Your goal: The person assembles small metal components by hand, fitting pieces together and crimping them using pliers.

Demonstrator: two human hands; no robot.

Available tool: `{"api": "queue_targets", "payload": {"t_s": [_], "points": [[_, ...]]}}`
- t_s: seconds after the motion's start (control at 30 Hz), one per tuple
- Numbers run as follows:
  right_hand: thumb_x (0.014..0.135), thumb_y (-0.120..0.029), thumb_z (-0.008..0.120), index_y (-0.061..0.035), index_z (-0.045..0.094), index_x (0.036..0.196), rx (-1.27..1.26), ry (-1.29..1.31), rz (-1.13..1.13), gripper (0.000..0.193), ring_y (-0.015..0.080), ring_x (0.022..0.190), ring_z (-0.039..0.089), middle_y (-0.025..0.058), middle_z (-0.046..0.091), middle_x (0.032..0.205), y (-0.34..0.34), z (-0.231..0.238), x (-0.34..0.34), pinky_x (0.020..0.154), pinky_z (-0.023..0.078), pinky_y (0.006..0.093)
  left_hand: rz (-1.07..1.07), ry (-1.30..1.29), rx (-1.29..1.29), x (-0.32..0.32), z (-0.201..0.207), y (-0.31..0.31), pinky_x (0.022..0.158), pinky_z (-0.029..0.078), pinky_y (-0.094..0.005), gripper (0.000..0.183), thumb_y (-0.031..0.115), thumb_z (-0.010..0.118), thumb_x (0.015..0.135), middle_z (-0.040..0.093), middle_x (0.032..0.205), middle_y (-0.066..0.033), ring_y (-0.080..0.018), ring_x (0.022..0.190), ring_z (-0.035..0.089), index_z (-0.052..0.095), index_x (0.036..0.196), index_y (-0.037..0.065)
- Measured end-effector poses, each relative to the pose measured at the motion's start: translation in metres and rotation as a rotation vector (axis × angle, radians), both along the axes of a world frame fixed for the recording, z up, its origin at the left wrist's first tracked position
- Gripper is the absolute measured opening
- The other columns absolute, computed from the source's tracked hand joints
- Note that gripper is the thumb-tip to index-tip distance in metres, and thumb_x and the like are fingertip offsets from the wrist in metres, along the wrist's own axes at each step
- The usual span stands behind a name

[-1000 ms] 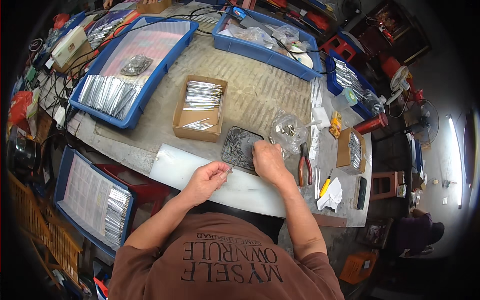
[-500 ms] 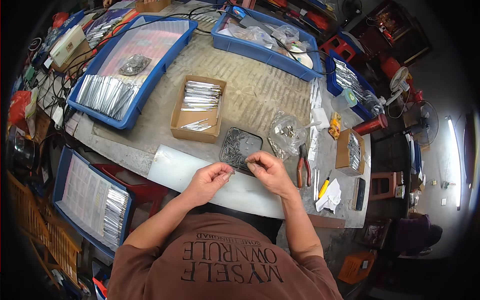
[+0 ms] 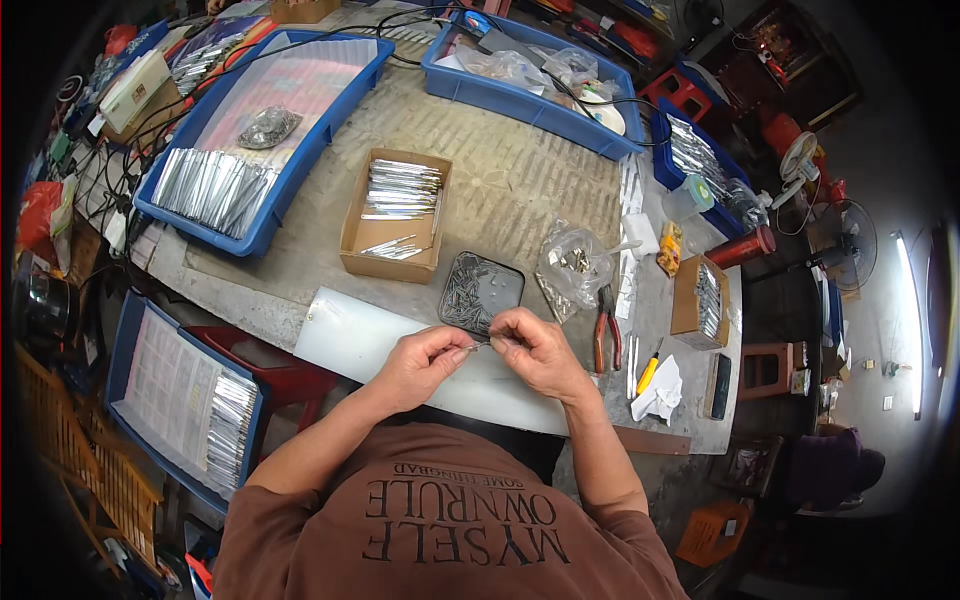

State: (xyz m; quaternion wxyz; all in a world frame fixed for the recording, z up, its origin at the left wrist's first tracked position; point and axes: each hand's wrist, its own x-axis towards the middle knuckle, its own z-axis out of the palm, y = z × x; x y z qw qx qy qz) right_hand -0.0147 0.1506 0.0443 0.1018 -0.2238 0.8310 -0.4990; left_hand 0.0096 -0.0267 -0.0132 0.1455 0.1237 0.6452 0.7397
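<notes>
Head view: A person in a brown shirt [image 3: 450,500] is working bare-handed at a cluttered table [image 3: 540,190], the left hand [image 3: 420,368] and right hand [image 3: 540,355] nearly meeting above a white board [image 3: 350,325] at the near edge. The left thumb and fingers are pinching one end of a small metal piece [image 3: 479,346]; the right thumb and fingers are pressing together on its other end, the piece bridging the narrow gap between the fingertips. Its finer shape is proving too small to make out. Just beyond the hands, a dark-rimmed tray [image 3: 505,290] is holding loose metal parts [image 3: 463,295], massed mostly on its left side. An open cardboard box [image 3: 388,267] of silver rods [image 3: 403,190] is sitting to the tray's left. To its right, a clear plastic bag [image 3: 580,265], red-handled pliers [image 3: 601,342] and a yellow-handled tool [image 3: 648,376] are lying near crumpled white paper [image 3: 657,400]. Farther back at left, a blue bin [image 3: 330,130] is carrying long silver strips [image 3: 215,190].
</notes>
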Motion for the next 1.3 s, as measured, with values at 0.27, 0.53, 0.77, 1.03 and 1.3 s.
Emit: {"api": "queue_targets", "payload": {"t_s": [0.27,0.53,0.77,1.03,1.3], "points": [[0.073,-0.001,0.049,-0.0020,0.047,0.085,0.087,0.045,0.065,0.012,0.0234,0.068,0.054,0.0110,0.054,0.077,0.000,0.005,-0.002,0.060,0.042,0.0286,0.056,0.228,-0.191,-0.002,0.010,-0.001,0.055,0.039,-0.0236,0.008,0.007,0.051,0.077,0.051,0.070,-0.0057,-0.0129,0.061,0.048,0.053,0.081,0.000],[0.067,0.005,0.046,-0.0025,0.046,0.085,0.255,0.126,0.289,0.020,0.0262,0.069,0.053,0.0121,0.053,0.075,-0.001,0.020,-0.013,0.060,0.042,0.0320,0.059,0.527,-0.371,-0.009,0.015,-0.003,0.055,0.041,-0.0288,0.006,0.003,0.053,0.073,0.052,0.069,-0.0102,-0.0236,0.063,0.052,0.054,0.079,0.000],[0.072,-0.002,0.048,-0.0017,0.044,0.088,0.280,0.022,0.262,0.017,0.0315,0.074,0.052,0.0152,0.054,0.078,-0.001,0.026,-0.021,0.064,0.041,0.0361,0.030,0.460,-0.361,-0.015,0.017,0.003,0.058,0.042,-0.0317,0.009,0.005,0.052,0.074,0.052,0.072,-0.0120,-0.0278,0.066,0.052,0.053,0.081,0.001],[0.074,-0.012,0.052,0.0001,0.051,0.076,0.223,0.025,0.039,0.012,0.0268,0.062,0.052,0.0137,0.053,0.067,0.015,0.008,-0.020,0.055,0.040,0.0322,0.094,0.352,-0.290,-0.018,0.011,0.012,0.057,0.040,-0.0268,0.009,0.007,0.053,0.075,0.054,0.071,-0.0090,-0.0185,0.063,0.051,0.054,0.080,0.000],[0.074,-0.010,0.053,0.0000,0.052,0.073,0.102,0.124,-0.109,0.010,0.0143,0.054,0.047,0.0078,0.050,0.060,0.014,-0.006,-0.007,0.050,0.038,0.0263,0.107,0.320,-0.292,-0.013,0.012,0.017,0.057,0.041,-0.0275,0.009,0.006,0.053,0.074,0.054,0.071,-0.0108,-0.0211,0.064,0.052,0.054,0.081,0.000]]}}
